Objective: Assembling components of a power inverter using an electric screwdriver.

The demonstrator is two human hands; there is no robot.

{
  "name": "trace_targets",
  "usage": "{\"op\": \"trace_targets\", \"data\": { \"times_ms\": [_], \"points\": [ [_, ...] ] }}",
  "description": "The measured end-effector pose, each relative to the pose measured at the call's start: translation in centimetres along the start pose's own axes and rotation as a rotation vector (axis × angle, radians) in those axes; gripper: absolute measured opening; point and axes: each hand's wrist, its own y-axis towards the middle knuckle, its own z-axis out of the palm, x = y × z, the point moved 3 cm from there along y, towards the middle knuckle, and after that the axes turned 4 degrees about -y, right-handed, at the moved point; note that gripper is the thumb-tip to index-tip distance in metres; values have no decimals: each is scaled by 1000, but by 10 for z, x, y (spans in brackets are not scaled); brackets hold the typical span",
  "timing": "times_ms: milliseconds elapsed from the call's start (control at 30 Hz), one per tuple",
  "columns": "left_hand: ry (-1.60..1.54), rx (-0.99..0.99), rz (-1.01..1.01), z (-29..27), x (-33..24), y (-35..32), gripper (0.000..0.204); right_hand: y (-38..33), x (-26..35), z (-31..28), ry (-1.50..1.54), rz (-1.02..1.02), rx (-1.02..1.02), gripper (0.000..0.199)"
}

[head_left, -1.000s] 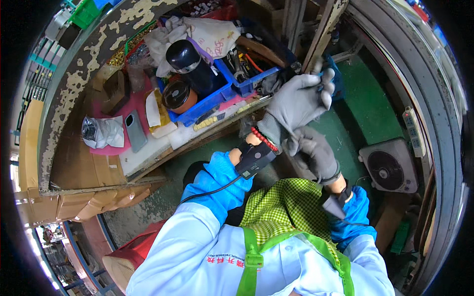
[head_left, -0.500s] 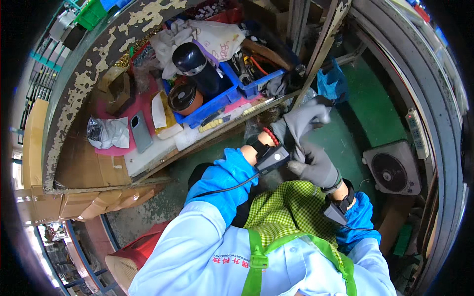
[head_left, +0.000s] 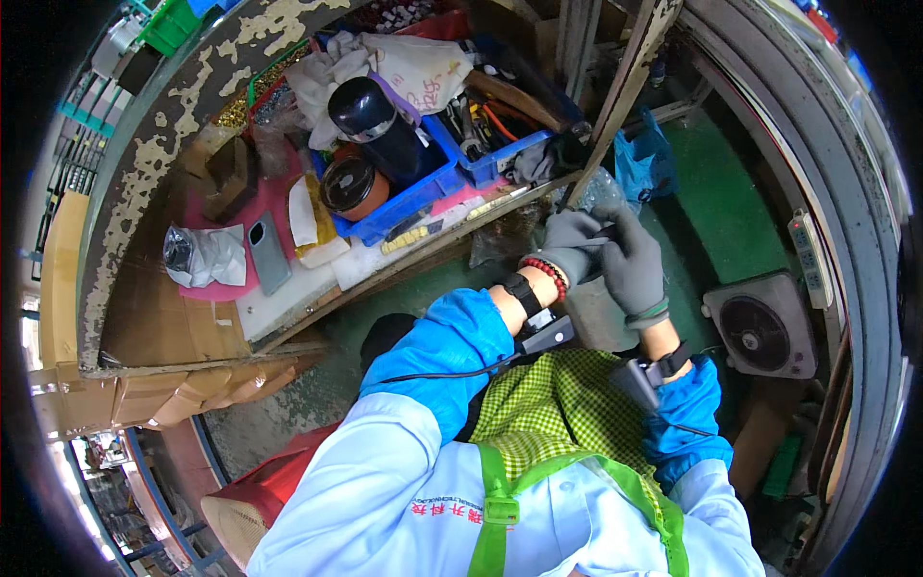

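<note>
Right of centre, the gloved left hand (head_left: 569, 248) and right hand (head_left: 632, 262) meet, pinching a small dark object (head_left: 604, 232). Upper left, a cluttered wooden bench (head_left: 183, 327) holds blue bins (head_left: 423, 188). A green floor (head_left: 731, 207) and fan (head_left: 764, 327) lie at right.

The left hand (head_left: 567, 252) and the right hand (head_left: 630, 264) meet just in front of the workbench (head_left: 317, 288) edge, touching each other, the left one to the left. A slanting post (head_left: 625, 87) rises just behind them. On the bench, to the left of the hands, a bin (head_left: 423, 188) holds a flask (head_left: 370, 120) and a round tin (head_left: 348, 186). A phone (head_left: 267, 252) lies left of the bin, with a crumpled bag (head_left: 202, 255) further left. A cloth bag (head_left: 413, 67) lies behind the flask. On the floor, right of the hands, sits a box fan (head_left: 764, 327), with a power strip (head_left: 810, 258) behind it.
</note>
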Motion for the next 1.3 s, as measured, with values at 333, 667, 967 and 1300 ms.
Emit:
{"op": "trace_targets", "data": {
  "times_ms": [333,667,967,1300],
  "points": [
    [-758,-161,80,24,4,-22,43,-19,-22,10,197,174,512,38],
    [-2257,452,3,96,79,4,56,-6,-29,37,-108,-156,391,25],
    [-2035,718,35,148,88,-1,52,-9,-55,26,-202,-228,656,28],
    [30,449,31,78,111,-72,45,-43,14,44,-43,-72,311,26]
  ]
}}
